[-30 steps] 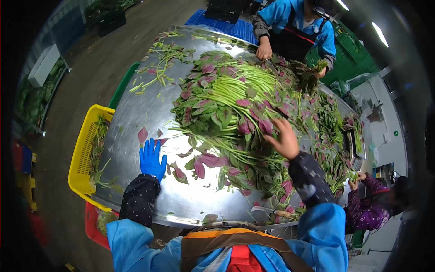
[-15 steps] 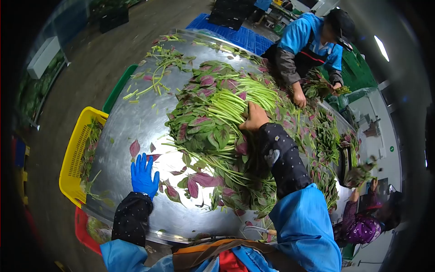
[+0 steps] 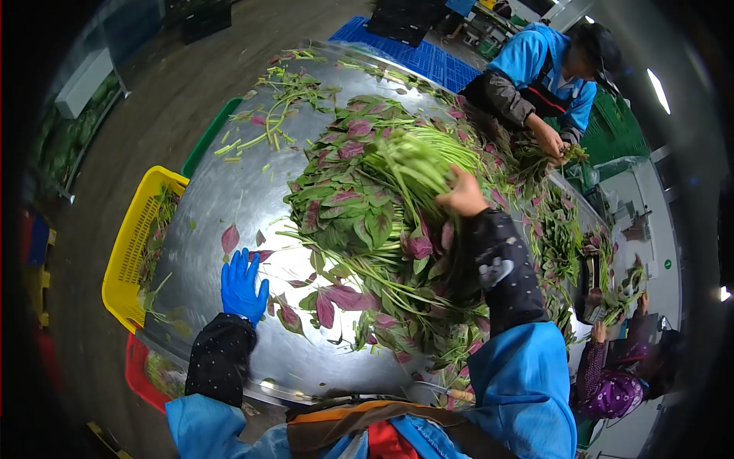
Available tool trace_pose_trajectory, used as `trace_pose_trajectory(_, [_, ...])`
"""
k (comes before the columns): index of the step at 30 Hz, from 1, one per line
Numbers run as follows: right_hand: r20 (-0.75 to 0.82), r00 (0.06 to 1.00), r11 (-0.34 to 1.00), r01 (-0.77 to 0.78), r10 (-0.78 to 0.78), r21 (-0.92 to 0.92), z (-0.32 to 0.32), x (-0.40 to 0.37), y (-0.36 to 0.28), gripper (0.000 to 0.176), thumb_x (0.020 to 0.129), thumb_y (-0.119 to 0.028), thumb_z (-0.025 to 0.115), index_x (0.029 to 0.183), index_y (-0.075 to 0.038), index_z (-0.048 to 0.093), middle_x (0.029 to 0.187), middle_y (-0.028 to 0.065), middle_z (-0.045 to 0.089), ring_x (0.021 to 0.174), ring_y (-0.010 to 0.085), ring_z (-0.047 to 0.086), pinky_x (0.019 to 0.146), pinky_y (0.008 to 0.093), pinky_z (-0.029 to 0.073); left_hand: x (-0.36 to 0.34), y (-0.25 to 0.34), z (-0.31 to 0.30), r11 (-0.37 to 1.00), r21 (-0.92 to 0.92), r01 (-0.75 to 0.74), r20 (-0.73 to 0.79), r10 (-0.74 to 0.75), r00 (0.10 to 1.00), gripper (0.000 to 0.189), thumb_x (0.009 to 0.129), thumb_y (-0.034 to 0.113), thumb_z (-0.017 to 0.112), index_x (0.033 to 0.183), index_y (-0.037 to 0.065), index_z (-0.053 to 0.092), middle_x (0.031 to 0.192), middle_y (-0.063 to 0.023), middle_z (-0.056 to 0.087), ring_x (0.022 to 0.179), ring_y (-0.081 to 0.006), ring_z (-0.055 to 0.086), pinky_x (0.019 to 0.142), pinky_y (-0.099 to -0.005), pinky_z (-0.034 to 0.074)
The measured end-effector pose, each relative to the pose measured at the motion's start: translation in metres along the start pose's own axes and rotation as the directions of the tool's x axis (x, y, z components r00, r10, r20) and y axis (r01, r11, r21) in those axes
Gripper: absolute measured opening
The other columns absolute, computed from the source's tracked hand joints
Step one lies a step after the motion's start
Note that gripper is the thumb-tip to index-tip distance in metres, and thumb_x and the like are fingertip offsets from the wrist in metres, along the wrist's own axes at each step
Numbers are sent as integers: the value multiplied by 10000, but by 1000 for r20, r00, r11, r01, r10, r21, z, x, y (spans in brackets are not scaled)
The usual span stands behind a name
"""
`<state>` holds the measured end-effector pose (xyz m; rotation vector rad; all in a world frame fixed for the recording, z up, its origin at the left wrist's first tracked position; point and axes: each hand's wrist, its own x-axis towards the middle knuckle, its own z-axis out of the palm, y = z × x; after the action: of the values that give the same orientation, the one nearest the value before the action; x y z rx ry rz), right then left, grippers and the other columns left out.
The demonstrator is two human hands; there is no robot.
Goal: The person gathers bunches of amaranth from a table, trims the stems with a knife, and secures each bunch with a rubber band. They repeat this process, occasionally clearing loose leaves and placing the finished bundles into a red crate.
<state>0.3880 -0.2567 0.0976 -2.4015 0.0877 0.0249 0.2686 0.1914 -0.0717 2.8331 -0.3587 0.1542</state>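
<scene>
Since half a second ago the right hand [image 3: 461, 195] has shifted right and risen. It is closed around a bunch of stems [image 3: 409, 164], now lifted off the heap of red-green leafy greens [image 3: 344, 206] at the middle of the steel table [image 3: 222, 191]. The left hand [image 3: 242, 287], blue-gloved, lies flat and open on the table near its front edge, holding nothing. Judgement: the bunch looks light and limp, and its leaves probably bruise easily. The firmest hold is on the gathered stems, not the leaves.
</scene>
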Motion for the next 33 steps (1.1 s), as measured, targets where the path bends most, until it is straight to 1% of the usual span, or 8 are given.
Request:
trace_pose_trajectory(6, [-14, 997, 904, 71, -72, 422, -47, 2, 27, 632, 595, 34, 692, 1174, 127, 456, 1013, 100, 622, 855, 160, 598, 775, 259, 464, 14, 16, 9, 954, -278, -110, -255, 37, 966, 399, 809, 142, 554, 1200, 63, 533, 1296, -180, 457, 1238, -344, 385, 1028, -472, 273])
trace_pose_trajectory(11, [-17, 995, 968, 103, -102, 228, -42, 8, 55, 601, 599, 46, 683, 1167, 82, 490, 1000, 79, 623, 828, 135, 589, 764, 256, 461, 88, 175, -68, 470, -760, -448, -307, 348, 886, 300, 758, -47, 495, 1012, 36, 632, 1093, -163, 600, 1030, -306, 576, 888, -370, 448])
trace_pose_trajectory(15, [2, 995, 902, 85, -95, 423, -46, -9, 24, 599, 583, 25, 699, 1150, 64, 512, 984, 72, 626, 845, 129, 583, 783, 258, 454, 160, 252, -43, -157, -848, 505, 438, 329, 837, 549, 825, -12, 515, 1350, -11, 351, 1169, -144, 546, 1030, -215, 563, 809, -290, 480])
trace_pose_trajectory(19, [76, 987, 911, 103, -145, 398, -50, -15, 28, 677, 598, -36, 759, 1198, 57, 460, 1071, 108, 601, 945, 156, 579, 844, 273, 449, 219, 285, 5, 58, -984, 166, 175, 218, 960, 692, 721, -71, 558, 1360, -14, 301, 1239, -189, 485, 1079, -258, 522, 908, -315, 441])
trace_pose_trajectory(21, [-115, 935, 940, 340, -334, 28, -26, -13, 41, 824, 580, -152, 828, 1248, 53, 392, 1191, 171, 535, 1045, 198, 551, 876, 320, 452, 228, 296, 5, 128, -963, -238, -199, 262, 945, 694, 667, -18, 649, 1309, 6, 384, 1273, -178, 478, 1152, -286, 480, 996, -358, 362])
trace_pose_trajectory(24, [-141, 943, 951, 286, -301, -123, -16, -34, 9, 996, 530, -245, 851, 1308, 31, 293, 1148, 255, 531, 1061, 327, 558, 826, 381, 481, 230, 291, 37, 173, -979, -111, -44, 352, 935, 541, 690, 64, 665, 1210, 42, 518, 1225, -173, 532, 1161, -316, 480, 978, -399, 374])
trace_pose_trajectory(29, [-159, 959, 951, 195, -236, -241, -22, -52, -12, 681, 536, -124, 731, 1165, -71, 473, 844, 200, 629, 811, 390, 612, 709, 423, 490, 195, 272, 24, 812, -413, -413, -143, 390, 910, 575, 741, 276, 635, 1268, 115, 473, 1277, -126, 488, 1206, -328, 419, 1030, -463, 282])
trace_pose_trajectory(33, [-196, 922, 914, 265, -333, -307, -61, -82, -43, 620, 537, -103, 721, 1120, -83, 511, 801, 178, 627, 765, 373, 621, 685, 404, 495, 183, 234, 46, 828, -160, -538, -58, 536, 842, 663, 807, 464, 550, 1385, 235, 319, 1450, -46, 293, 1346, -253, 236, 1086, -509, 120])
